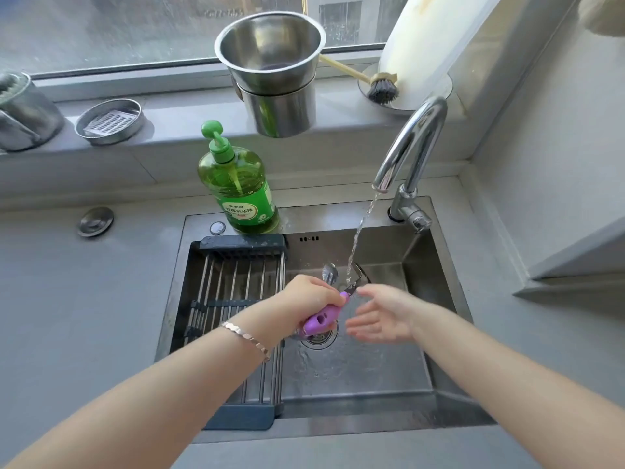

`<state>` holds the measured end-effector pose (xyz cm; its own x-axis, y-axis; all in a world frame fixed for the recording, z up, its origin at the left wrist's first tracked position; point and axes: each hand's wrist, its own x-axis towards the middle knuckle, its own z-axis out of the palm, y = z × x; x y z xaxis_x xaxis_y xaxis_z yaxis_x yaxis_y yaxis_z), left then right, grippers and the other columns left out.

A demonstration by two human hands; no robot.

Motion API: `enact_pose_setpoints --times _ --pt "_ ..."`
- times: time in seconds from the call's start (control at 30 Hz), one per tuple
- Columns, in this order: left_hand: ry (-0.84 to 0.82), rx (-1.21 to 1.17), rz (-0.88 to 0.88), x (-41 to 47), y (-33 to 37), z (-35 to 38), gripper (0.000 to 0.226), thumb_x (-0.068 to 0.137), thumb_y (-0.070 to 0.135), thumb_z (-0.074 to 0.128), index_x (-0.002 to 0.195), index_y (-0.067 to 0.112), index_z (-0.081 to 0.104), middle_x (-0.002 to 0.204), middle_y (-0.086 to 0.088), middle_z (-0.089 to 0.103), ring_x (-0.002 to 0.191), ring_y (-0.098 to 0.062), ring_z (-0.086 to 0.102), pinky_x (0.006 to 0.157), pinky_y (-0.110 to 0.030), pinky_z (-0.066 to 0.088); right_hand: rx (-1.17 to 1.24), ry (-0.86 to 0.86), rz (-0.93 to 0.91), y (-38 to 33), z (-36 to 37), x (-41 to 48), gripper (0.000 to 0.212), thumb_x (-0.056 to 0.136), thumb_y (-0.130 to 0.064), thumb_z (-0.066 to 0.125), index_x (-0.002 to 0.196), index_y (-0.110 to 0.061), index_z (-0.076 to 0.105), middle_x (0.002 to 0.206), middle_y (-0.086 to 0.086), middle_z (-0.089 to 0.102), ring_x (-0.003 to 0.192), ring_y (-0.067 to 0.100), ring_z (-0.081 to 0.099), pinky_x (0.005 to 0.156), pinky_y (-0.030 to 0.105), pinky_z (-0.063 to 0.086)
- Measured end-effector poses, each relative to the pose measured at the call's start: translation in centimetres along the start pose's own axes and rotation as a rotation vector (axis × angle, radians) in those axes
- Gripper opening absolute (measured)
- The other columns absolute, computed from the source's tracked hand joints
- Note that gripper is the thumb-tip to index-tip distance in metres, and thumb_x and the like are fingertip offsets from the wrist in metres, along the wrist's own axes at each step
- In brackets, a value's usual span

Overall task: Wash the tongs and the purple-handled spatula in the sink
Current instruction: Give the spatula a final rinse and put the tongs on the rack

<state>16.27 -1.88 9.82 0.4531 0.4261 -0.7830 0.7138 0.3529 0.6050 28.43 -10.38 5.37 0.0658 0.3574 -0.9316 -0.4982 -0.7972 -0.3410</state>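
Left hand (309, 296): grip curled round the purple-handled spatula (321, 320) under the faucet (416, 143) stream. Right hand (382, 316), just right: grip wide.

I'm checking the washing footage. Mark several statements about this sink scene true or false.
1. The left hand grips the spatula's purple handle. True.
2. The faucet is off. False: water streams from the faucet into the sink.
3. The right hand holds a sponge. False: the right hand is open and empty.
4. The green soap bottle stands upright behind the drying rack. True.
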Motion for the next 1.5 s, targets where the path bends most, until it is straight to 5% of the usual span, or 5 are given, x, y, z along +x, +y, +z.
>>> enact_pose_setpoints --times 0.27,0.43,0.93,1.17,1.5 --pt "-0.005 0.086 0.085 -1.8 -3.5 1.9 0.017 0.091 0.029 0.055 0.092 0.017 0.067 0.083 -0.007 0.069 0.073 -0.024 0.064 0.076 -0.036 0.056 0.149 -0.011 -0.127 3.4 2.9 -0.6 0.029 0.092 -0.036 0.053 0.084 -0.010 0.062 0.059 0.006 0.064 0.058 0.019 0.062 0.052 0.026 0.051" --pt "0.139 0.294 0.250 -2.8 -6.2 1.2 0.035 0.093 0.012 0.038 0.123 0.021 0.054 0.099 -0.004 0.064 0.054 -0.011 0.056 0.051 -0.021 0.045 0.087 0.086 -0.142 4.6 2.3 -1.1 0.019 0.092 -0.001 0.043 0.073 0.000 0.049 0.065 0.012 0.054 0.051 0.020 0.061 0.049 0.030 0.052" --pt "0.249 0.308 0.367 -3.4 -11.2 -3.6 0.032 0.093 0.006 0.042 0.114 0.028 0.048 0.100 0.008 0.062 0.066 -0.018 0.052 0.059 -0.032 0.048 -1.396 0.699 -0.457 9.7 1.0 -0.1 0.026 0.091 0.002 0.033 0.113 -0.008 0.045 0.107 0.014 0.062 0.090 0.032 0.059 0.062 0.029 0.032" --pt "0.310 0.488 0.455 -2.0 -12.2 -6.1 0.030 0.097 0.010 0.043 0.119 0.030 0.046 0.096 0.005 0.063 0.071 -0.022 0.060 0.064 -0.037 0.054 -1.117 0.592 -0.499 10.0 3.3 0.7 0.012 0.090 -0.007 0.040 0.083 -0.011 0.049 0.083 0.011 0.054 0.074 0.029 0.048 0.061 0.027 0.032" --pt "0.398 1.669 0.275 3.4 -16.2 -12.3 0.056 0.090 0.008 0.054 0.139 0.006 0.026 0.118 -0.012 0.062 0.110 -0.029 0.058 0.095 -0.035 0.043 -0.311 0.394 -0.571 11.9 7.7 2.1 0.015 0.086 -0.001 0.048 0.089 0.014 0.051 0.065 0.014 0.048 0.034 0.006 0.038 0.037 0.020 0.037"
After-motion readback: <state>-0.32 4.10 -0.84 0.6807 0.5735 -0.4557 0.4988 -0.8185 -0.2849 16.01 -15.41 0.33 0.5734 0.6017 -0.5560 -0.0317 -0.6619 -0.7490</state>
